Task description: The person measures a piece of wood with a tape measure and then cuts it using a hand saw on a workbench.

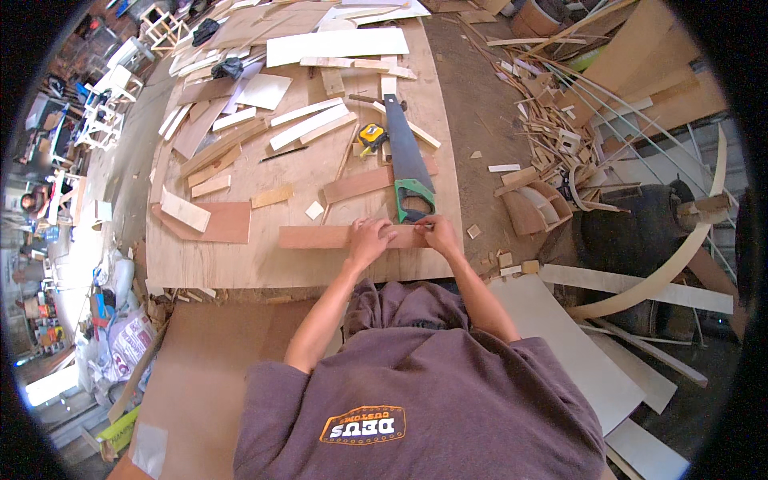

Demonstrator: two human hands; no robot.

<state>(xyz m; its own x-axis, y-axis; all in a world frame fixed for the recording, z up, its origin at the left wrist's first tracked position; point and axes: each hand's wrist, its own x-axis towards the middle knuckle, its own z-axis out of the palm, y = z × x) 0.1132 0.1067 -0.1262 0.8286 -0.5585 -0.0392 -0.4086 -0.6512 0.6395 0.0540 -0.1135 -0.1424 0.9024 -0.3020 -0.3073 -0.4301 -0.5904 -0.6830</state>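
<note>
A reddish-brown wooden board [314, 237] lies crosswise along the near edge of the workbench. My left hand [370, 242] grips it near the middle, fingers curled over its far edge. At the board's right end, my right hand [438, 237] is closed in a pinch around something small and dark that I cannot make out. Just beyond the hands lies a handsaw [408, 140] with a green and black handle, its blade pointing away from me. Left of the blade rests a yellow tape measure [372, 136]. A dark pencil [284, 154] lies farther left among the offcuts.
The plywood workbench top [264, 272] carries several wood strips and a white panel [337, 48] at its far side. On the floor at right are scrap wood [552, 136], a curved wooden strip [652, 284] and a dark barrel [624, 232]. Sheet panels [572, 344] flank me.
</note>
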